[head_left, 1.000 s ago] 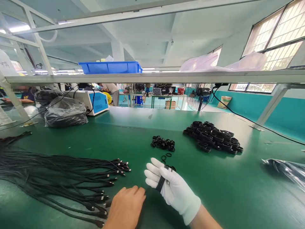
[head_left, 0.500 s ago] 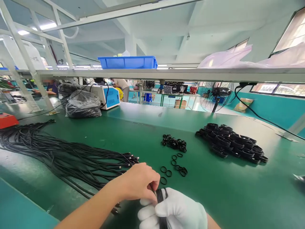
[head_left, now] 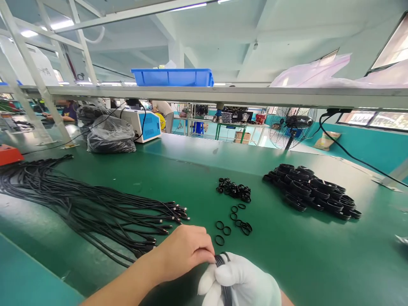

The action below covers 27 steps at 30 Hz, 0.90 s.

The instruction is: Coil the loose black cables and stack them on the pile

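Head view: both hands' grip, left (head_left: 186, 250), right (head_left: 242, 282), apparently clamped on coiled cable (head_left: 223, 272).

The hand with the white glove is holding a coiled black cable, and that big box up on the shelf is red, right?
Not quite: the head view shows the bin on the shelf is blue, not red. The gloved right hand does hold the coiled black cable.

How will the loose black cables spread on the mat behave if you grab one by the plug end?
Probably floppy: the loose black cables lie in slack curves on the green mat. Likely light, being thin. They overlap heavily, so lifting one may drag neighbours. The coiled cable gripped by both hands bends tightly, which suggests little stiffness.
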Tool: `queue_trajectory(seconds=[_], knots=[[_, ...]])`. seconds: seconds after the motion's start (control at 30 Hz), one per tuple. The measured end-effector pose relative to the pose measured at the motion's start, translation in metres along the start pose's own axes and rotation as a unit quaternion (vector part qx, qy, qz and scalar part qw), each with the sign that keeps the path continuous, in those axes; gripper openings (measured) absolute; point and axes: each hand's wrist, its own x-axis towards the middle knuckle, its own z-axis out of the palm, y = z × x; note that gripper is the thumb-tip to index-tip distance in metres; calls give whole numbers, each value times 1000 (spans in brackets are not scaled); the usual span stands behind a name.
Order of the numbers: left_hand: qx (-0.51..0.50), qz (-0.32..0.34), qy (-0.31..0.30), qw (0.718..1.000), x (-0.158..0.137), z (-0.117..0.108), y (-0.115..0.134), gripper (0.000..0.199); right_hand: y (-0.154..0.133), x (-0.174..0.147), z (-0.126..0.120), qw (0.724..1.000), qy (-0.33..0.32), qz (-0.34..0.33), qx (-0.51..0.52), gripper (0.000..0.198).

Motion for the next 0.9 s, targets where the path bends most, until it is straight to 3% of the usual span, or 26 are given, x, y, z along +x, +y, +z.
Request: queue_trajectory(seconds=[0.03,0.1,0.2,0.27,0.33,0.4,0.53,0.6,0.7,0.9], knots=[[-98,-52,-5,994,1,2,0,8,0,-1,1,1000,-8,-11,0,34],[-298,-127,-7,946,2,12,-1,13,0,-2,2,999,-16,-28,-1,35],[-502,-132,15,855,4,36,-3,29,-2,-2,3,998,-3,-53,-13,33],[-552,-110,39,826,7,50,-2,40,-5,-3,3,998,-7,-57,-35,30],[-541,-97,69,833,8,56,1,45,-9,-5,4,996,-10,-59,-63,31],[-498,-99,88,857,8,53,9,39,-13,-8,6,994,3,-66,-89,33],[-382,-137,56,912,2,37,32,17,-20,-18,5,981,35,-81,-170,34],[-315,-153,63,935,0,33,41,17,-24,-23,6,970,50,-87,-221,31],[-279,-144,112,943,-3,41,42,15,-33,-27,14,959,60,-83,-265,22],[-227,-38,230,946,-12,65,33,3,-54,-32,38,946,53,-54,-314,16]])
